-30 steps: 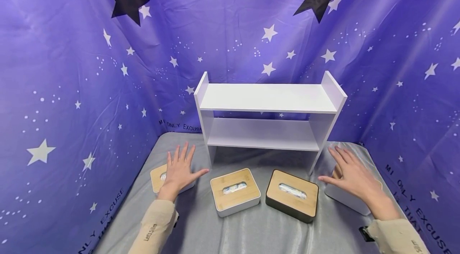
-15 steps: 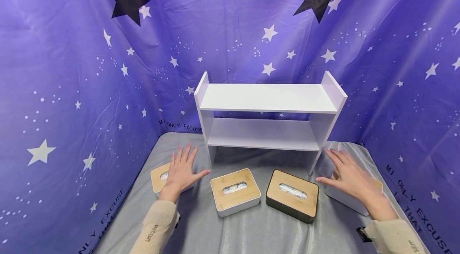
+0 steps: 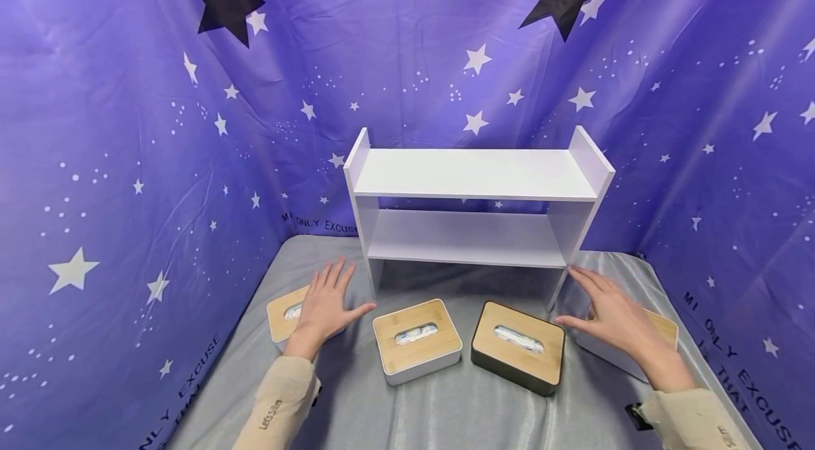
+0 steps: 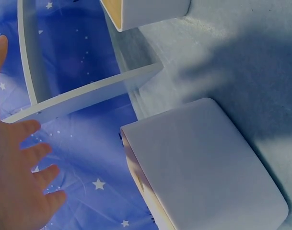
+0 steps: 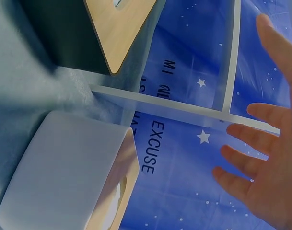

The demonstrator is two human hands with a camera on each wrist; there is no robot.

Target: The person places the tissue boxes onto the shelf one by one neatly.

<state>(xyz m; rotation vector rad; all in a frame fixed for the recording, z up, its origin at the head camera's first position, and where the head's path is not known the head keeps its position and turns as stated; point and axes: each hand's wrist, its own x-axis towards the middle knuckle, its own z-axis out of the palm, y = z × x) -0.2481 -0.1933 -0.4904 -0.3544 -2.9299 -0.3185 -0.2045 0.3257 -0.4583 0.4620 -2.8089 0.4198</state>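
My left hand (image 3: pixel 322 306) hovers with fingers spread above a white tissue box (image 3: pixel 280 310) with a bamboo lid, partly covering it in the head view. That box's white side (image 4: pixel 203 167) fills the lower right of the left wrist view, apart from the fingers. On the right, my other hand (image 3: pixel 609 319), also spread and holding nothing, hangs over a second white tissue box (image 3: pixel 663 328). Between the hands lie a white tissue box (image 3: pixel 417 341) and a dark green one (image 3: pixel 518 347), both with bamboo lids and tissue showing in the slots.
A white two-tier shelf (image 3: pixel 474 174) stands behind the boxes, its boards bare. Grey cloth (image 3: pixel 426 414) covers the table. A purple star-patterned curtain (image 3: pixel 433 47) encloses the back and both sides.
My right hand has shifted left, toward the shelf's right leg, uncovering more of the box beneath it. My left hand has drifted slightly right. The boxes and shelf have stayed put.
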